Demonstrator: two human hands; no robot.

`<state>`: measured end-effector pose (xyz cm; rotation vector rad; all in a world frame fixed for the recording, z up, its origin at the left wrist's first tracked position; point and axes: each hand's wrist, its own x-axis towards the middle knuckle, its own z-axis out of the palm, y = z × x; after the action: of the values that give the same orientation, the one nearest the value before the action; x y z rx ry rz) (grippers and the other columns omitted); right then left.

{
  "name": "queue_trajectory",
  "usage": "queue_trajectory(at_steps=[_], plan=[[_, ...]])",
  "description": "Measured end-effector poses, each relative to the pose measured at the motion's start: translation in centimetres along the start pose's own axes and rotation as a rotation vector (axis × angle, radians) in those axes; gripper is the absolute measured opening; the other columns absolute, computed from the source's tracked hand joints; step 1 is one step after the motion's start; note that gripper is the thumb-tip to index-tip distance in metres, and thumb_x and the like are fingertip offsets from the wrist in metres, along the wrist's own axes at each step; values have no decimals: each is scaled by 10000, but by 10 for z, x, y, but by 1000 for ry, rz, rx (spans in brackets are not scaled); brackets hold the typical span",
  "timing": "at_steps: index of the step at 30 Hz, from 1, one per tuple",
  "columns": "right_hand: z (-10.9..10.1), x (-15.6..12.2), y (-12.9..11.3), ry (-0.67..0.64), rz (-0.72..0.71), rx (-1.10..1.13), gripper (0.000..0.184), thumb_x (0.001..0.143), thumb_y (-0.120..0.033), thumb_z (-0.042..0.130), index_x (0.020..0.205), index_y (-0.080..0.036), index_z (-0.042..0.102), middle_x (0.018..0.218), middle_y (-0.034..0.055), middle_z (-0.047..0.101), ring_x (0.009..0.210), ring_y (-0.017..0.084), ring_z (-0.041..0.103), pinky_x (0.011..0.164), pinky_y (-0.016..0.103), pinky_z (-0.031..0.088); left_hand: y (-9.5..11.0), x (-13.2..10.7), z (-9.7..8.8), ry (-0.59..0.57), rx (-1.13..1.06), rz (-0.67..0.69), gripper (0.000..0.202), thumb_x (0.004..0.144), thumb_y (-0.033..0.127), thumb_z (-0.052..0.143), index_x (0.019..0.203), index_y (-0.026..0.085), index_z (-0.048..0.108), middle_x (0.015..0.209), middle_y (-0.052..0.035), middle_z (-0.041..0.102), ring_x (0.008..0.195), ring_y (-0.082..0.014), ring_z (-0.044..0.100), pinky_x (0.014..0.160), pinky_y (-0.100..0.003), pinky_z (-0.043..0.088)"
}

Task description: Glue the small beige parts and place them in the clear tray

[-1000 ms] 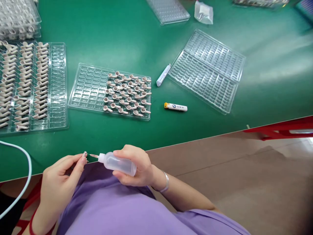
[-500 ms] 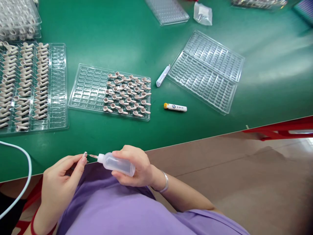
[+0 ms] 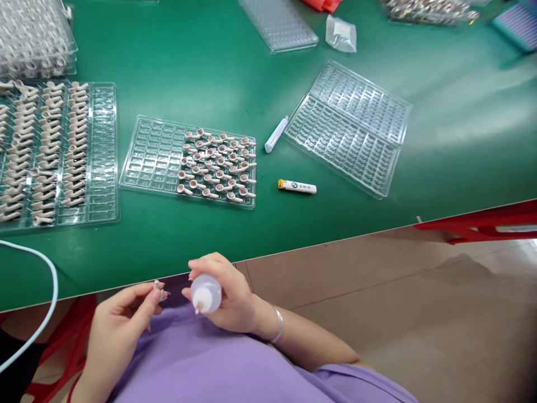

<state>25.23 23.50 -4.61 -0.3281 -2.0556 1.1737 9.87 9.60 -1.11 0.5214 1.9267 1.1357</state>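
My left hand (image 3: pixel 126 316) pinches a small whitish part (image 3: pixel 158 286) between thumb and fingertips, just off the table's front edge; its exact shape is partly hidden by the fingers. Beside it, my right hand (image 3: pixel 229 296) is wrapped round a translucent squeeze bottle (image 3: pixel 207 291). The bottle's narrow tip points down and toward my body, apart from the small part. Beyond my hands lies a clear plastic tray (image 3: pixel 153 157), its right half filled with several small beige spoon-shaped parts (image 3: pixel 218 168).
A larger tray (image 3: pixel 103 157) of beige parts lies at left, below stacked trays (image 3: pixel 33 39). A white lighter (image 3: pixel 297 186), a white tube (image 3: pixel 276 135) and a clear hinged tray (image 3: pixel 352 129) lie right. A white cable (image 3: pixel 54 285) loops at front left.
The bottle has swung from pointing left at the small part to pointing down toward my body. My left hand has shifted slightly right and down, still pinching the part.
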Motion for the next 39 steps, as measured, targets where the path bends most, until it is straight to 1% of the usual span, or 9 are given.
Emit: queue_trajectory(at_steps=[3,5,7,12,19,24,32,35,39], plan=[[13,-6,2,32,-81,-107,430,843,-133,641,1246,-217,518,918,62,663,789,180,624,665,302,540,-7,-1,10,-123,-186,-158,339,719,508,765,758,171,766,552,-32,669,445,-134,562,410,-234,484],[19,-9,3,47,-111,-191,335,854,-132,623,1171,-214,552,893,51,652,764,175,615,681,319,516,-8,1,14,-144,-258,-217,351,694,518,780,704,169,750,527,-23,637,452,-128,547,404,-224,460],[22,-10,4,45,-118,-246,265,857,-120,600,1105,-209,571,873,43,646,757,174,609,698,333,491,-7,3,17,-133,-280,-239,356,666,521,797,666,170,739,529,-23,629,467,-128,544,400,-217,440],[22,-10,5,28,-108,-299,219,844,-94,581,1037,-198,579,860,43,640,751,172,588,705,337,464,-8,6,18,-127,-304,-259,334,647,503,806,659,175,747,497,-12,601,446,-115,508,383,-210,391],[25,-9,5,33,-104,-305,167,859,-105,556,996,-198,575,833,34,640,747,166,576,708,334,441,-13,9,17,-140,-316,-255,251,692,437,785,664,188,762,574,-30,673,464,-109,515,384,-202,354],[26,-8,5,29,-118,-319,142,856,-112,545,973,-188,572,823,31,651,740,160,568,719,332,406,-10,13,15,-158,-290,-261,265,695,432,784,654,171,759,619,-45,691,465,-94,492,361,-181,288],[30,-8,7,2,-119,-331,160,821,-113,546,948,-210,552,803,-8,698,728,149,587,729,345,337,-12,16,15,-136,-318,-268,271,635,414,818,617,151,757,572,-42,668,480,-92,494,415,-171,352],[30,-7,7,5,-127,-321,189,794,-96,556,948,-207,546,782,-28,714,717,144,577,724,345,317,-14,16,15,-145,-316,-264,274,638,414,815,601,150,751,570,-47,675,485,-95,504,427,-170,360],[29,-6,7,2,-138,-330,205,786,-90,547,954,-209,541,782,-28,722,702,138,577,718,347,311,-13,17,15,-138,-298,-255,272,645,410,807,594,150,748,582,-57,688,511,-111,534,466,-181,397]])
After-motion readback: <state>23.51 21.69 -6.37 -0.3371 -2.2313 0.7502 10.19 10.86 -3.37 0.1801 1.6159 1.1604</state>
